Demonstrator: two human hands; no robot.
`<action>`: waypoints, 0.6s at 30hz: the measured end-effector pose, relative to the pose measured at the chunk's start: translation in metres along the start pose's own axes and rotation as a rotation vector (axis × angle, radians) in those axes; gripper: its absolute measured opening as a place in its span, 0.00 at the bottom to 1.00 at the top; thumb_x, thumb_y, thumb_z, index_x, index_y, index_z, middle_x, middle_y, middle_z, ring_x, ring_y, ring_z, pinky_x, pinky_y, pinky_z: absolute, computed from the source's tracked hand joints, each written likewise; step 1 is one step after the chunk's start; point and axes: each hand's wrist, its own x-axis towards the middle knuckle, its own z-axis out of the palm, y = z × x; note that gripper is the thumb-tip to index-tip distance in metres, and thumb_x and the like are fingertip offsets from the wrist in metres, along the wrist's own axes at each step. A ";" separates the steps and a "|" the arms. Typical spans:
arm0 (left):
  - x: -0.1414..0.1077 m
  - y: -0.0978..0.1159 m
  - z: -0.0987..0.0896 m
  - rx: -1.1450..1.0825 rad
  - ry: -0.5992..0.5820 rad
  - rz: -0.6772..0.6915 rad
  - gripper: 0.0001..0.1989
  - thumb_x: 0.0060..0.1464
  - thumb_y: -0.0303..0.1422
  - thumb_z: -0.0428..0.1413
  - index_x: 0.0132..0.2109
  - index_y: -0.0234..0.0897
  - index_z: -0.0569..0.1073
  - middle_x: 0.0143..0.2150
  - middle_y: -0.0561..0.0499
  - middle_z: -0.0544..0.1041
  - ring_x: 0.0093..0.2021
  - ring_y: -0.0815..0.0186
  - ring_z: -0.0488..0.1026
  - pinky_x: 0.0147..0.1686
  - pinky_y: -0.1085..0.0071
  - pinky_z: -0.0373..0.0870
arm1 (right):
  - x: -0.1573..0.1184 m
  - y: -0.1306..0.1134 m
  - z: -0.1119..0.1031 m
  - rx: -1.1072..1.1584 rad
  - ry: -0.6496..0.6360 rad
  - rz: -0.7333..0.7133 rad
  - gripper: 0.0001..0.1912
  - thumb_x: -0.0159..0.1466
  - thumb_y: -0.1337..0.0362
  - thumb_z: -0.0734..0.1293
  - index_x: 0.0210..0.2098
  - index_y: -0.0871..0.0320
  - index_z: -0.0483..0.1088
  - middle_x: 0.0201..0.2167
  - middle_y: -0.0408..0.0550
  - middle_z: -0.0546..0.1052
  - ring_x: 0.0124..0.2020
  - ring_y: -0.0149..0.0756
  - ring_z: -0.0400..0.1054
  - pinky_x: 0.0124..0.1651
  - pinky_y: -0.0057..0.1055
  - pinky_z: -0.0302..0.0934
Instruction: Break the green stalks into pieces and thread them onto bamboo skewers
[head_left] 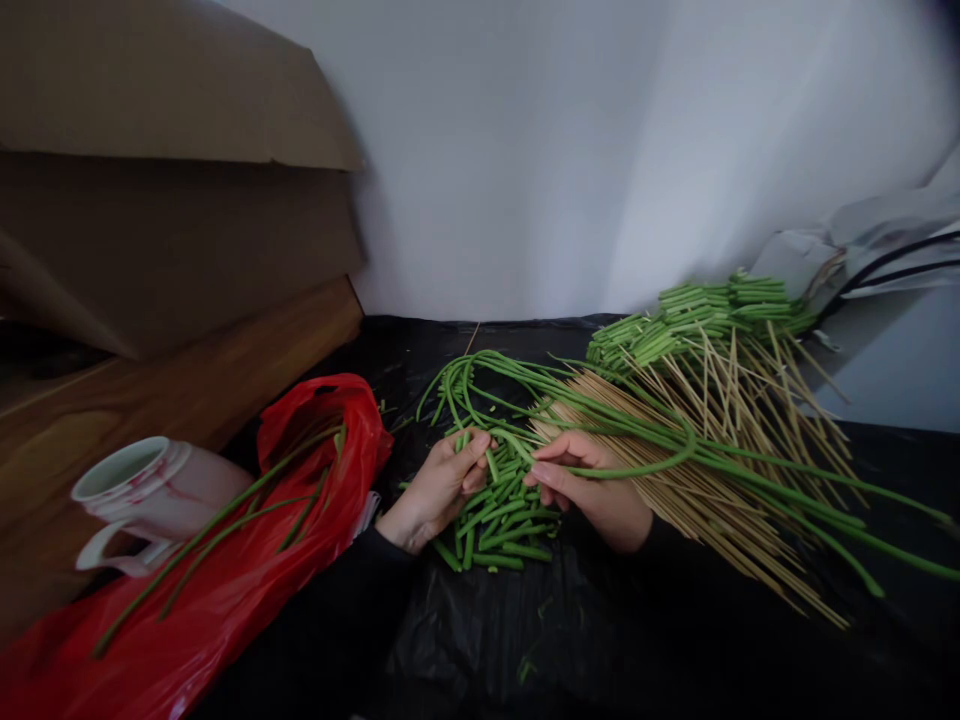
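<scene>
A long green stem, seemingly a garlic scape (645,472), runs between my two hands and curves off to the right. My left hand (435,490) pinches green stem pieces between thumb and fingers. On the other side, my right hand (600,492) grips the scape between thumb and forefinger. Below both hands lies a heap of short cut green pieces (510,535). More long scapes (517,372) arc behind my hands and stretch to the right, across a spread of thin wooden skewers (592,395).
Short green pieces lie stacked in rows (697,315) at the back right. On the left are a red plastic bag (217,610) with a few stems, a white mug (202,500) and a cardboard box (172,90). Black plastic sheeting (465,640) covers the surface; a pale wall stands behind.
</scene>
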 end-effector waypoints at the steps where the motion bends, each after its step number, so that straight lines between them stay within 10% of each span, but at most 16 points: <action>1: 0.000 0.000 0.000 -0.004 0.002 -0.001 0.18 0.53 0.43 0.63 0.33 0.34 0.68 0.16 0.62 0.57 0.16 0.79 0.48 0.18 0.80 0.43 | 0.000 0.000 0.001 -0.007 -0.001 0.002 0.12 0.58 0.56 0.73 0.33 0.56 0.70 0.28 0.47 0.80 0.22 0.30 0.69 0.21 0.27 0.56; 18: -0.001 0.010 0.010 -0.141 0.075 -0.045 0.17 0.57 0.41 0.59 0.30 0.34 0.65 0.23 0.57 0.65 0.16 0.80 0.53 0.14 0.83 0.47 | 0.004 -0.001 0.002 0.155 0.004 0.099 0.12 0.54 0.56 0.75 0.30 0.57 0.73 0.24 0.45 0.79 0.19 0.28 0.67 0.19 0.25 0.55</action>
